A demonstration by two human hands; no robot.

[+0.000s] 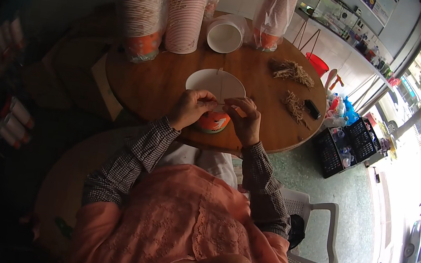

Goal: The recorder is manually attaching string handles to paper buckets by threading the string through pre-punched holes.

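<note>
Paper tub [202, 81] | white inside, string [221, 85] across mouth | left fingers [206, 95], right fingers [241, 103] pinched on string

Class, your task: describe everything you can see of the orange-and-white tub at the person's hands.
The tub looks like coated paper, with a wide round mouth, plain white inside, and an orange outer wall bearing a pale print. It appears upright on the wooden table, near its front edge. A thin straw-coloured strand runs from the far rim across the mouth. The left hand and right hand partly hide its near side; whether they touch it is unclear.
</note>
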